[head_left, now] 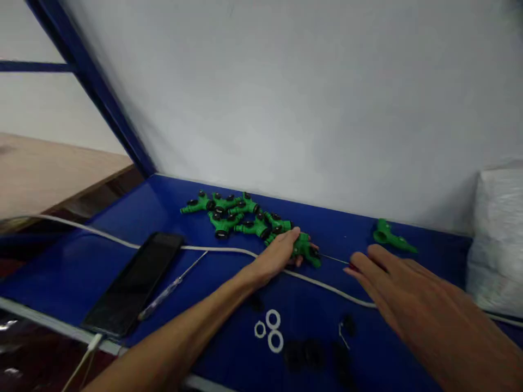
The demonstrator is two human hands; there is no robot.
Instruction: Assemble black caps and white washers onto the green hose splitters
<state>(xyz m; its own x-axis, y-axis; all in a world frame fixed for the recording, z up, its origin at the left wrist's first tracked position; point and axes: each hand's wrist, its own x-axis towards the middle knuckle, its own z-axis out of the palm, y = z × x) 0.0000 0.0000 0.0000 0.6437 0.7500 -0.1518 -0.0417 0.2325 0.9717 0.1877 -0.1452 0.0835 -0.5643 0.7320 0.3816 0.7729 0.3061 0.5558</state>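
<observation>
My left hand [281, 251] is closed around a green Y-shaped hose splitter [302, 247] with a black fitting, resting low over the blue table. My right hand [392, 283] grips a thin screwdriver [334, 258] by its reddish handle, mostly hidden in the fingers. The metal shaft points left, and its tip reaches the black fitting on the splitter; whether it touches cannot be made out. Just beyond my left hand lie several more green splitters [223, 223] with black fittings. One green piece [392, 237] sits apart, behind my right hand.
A white cable [229, 250] crosses the blue table [196, 305], passing under my left forearm. At left lie a black phone [134, 283] and a slim clear-handled screwdriver [175, 282]. White rings [275, 341] and dark round parts [312, 354] are in front. A white sack [496, 239] stands at right.
</observation>
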